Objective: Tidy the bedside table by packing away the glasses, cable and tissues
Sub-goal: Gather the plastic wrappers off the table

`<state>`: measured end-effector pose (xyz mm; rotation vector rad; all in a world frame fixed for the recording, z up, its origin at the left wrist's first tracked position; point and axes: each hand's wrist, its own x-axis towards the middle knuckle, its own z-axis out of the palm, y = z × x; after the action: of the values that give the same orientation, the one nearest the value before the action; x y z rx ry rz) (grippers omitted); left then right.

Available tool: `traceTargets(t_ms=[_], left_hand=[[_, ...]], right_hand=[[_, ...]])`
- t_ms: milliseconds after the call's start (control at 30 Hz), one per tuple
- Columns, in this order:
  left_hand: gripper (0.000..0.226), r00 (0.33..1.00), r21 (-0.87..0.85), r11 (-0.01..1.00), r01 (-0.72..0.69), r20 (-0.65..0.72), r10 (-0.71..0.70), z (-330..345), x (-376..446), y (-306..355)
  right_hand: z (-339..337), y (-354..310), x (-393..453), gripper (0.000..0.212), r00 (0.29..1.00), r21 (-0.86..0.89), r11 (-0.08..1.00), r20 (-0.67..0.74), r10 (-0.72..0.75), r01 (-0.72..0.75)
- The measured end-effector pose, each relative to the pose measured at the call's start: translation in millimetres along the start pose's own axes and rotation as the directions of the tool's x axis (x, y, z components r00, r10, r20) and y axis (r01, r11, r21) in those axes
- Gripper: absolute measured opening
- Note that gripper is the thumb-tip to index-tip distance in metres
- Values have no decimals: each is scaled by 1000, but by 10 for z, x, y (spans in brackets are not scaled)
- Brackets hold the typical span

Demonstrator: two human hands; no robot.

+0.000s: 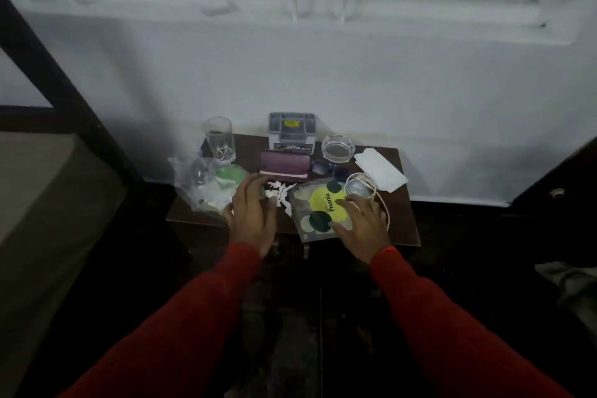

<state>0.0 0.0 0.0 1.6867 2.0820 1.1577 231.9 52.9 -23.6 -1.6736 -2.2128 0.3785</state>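
Observation:
On the small dark bedside table (403, 229), a tissue packet (318, 208) with yellow and green circles lies at the front. My right hand (361, 223) rests on its right side, fingers spread. A white cable (376, 187) loops just beyond that hand. Crumpled white tissue scraps (279, 195) lie left of the packet, and my left hand (253, 213) hovers over them with fingers apart. Dark glasses (329, 169) lie behind the packet, beside a purple case (284, 165). A flat white tissue (379, 169) sits at the back right.
A drinking glass (219, 139) stands at the back left, a grey organiser box (291, 131) at the back middle, a glass ashtray (338, 148) right of it. A clear plastic bag (206, 184) with green contents overhangs the left edge. A white wall rises behind.

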Motion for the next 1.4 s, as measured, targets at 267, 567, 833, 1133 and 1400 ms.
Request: traceTargets(t_ms=[267,567,833,1133,1400], left_hand=[[32,1000,-195,981,11,11,-9,416,129,42],[27,997,-321,944,76,54,-61,443,247,-105],[23,999,-442,896,49,43,-33,473,241,-24],[44,948,-671,670,318,227,-222,392,263,132],[62,834,-841,-51,538,540,-107,260,399,181]], right_hand=[[561,-137,294,71,925,-307,934,376,-59,184],[165,-109,567,23,998,115,993,-50,41,-35],[-107,-188,723,20,832,782,614,-410,373,110],[-461,-540,691,11,875,921,-236,-178,450,309],[182,-1155,459,36,941,862,-454,312,130,-223]])
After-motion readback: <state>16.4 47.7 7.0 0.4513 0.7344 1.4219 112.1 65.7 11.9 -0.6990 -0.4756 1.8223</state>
